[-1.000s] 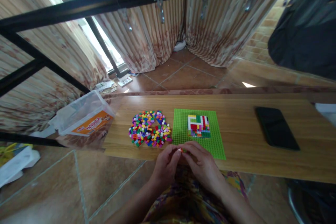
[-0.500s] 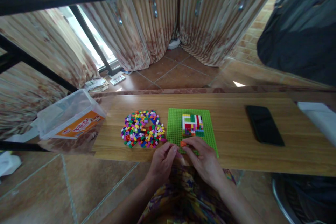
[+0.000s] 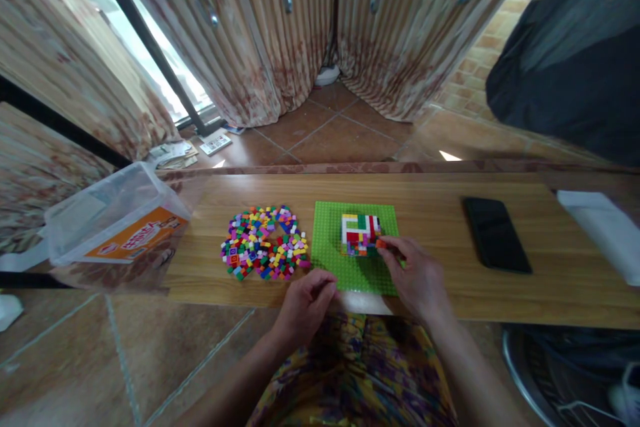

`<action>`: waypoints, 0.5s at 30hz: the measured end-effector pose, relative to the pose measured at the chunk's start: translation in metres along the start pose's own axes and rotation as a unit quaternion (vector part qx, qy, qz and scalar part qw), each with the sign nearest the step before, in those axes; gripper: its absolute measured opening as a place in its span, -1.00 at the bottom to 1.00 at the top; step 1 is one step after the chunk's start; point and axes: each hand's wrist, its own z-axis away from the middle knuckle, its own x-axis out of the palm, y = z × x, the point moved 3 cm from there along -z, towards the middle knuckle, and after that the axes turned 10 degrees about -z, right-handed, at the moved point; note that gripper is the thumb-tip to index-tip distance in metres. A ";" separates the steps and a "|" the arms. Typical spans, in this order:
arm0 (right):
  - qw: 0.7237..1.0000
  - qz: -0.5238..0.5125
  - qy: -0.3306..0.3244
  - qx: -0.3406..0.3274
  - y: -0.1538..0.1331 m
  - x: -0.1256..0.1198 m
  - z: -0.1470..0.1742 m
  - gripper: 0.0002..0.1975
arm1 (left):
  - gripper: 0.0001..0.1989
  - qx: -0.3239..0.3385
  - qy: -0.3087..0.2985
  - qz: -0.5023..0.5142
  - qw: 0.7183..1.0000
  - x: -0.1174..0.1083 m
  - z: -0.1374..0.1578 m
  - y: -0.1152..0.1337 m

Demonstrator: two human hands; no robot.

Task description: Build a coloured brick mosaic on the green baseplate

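Observation:
My right hand (image 3: 415, 273) pinches a small orange toy brick (image 3: 381, 243) between thumb and fingers. It holds the brick at the right side of a low block of multicoloured bricks (image 3: 353, 240), which stands on a green baseplate (image 3: 327, 230). My left hand (image 3: 307, 303) is closed near the baseplate's front left corner. A pinkish bit shows by its fingertips, too small to name. Just left of the baseplate lies a loose pile of small coloured bricks (image 3: 250, 257).
The wooden table (image 3: 430, 207) carries a black phone (image 3: 496, 235) at the right and a white sheet (image 3: 597, 230) beyond it. A clear plastic box (image 3: 117, 213) with an orange label is at the left end. Patterned curtains (image 3: 260, 47) hang behind.
My right hand has moved right and away from me with the orange brick, from in front of the brick block to its right side. My left hand stays near the front edge.

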 end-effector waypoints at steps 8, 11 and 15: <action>0.999 0.016 -0.028 -0.034 -0.004 0.006 -0.005 -0.71 | -0.84 0.008 -0.009 -0.017 1.000 0.001 0.002 -0.004; 0.999 0.014 -0.023 -0.034 -0.003 0.009 -0.007 -0.71 | -0.84 0.012 -0.012 -0.028 0.999 0.001 0.002 -0.004; 1.000 0.001 -0.003 -0.025 -0.002 0.007 -0.007 -0.70 | -0.83 0.017 -0.016 -0.029 0.999 0.001 0.002 -0.004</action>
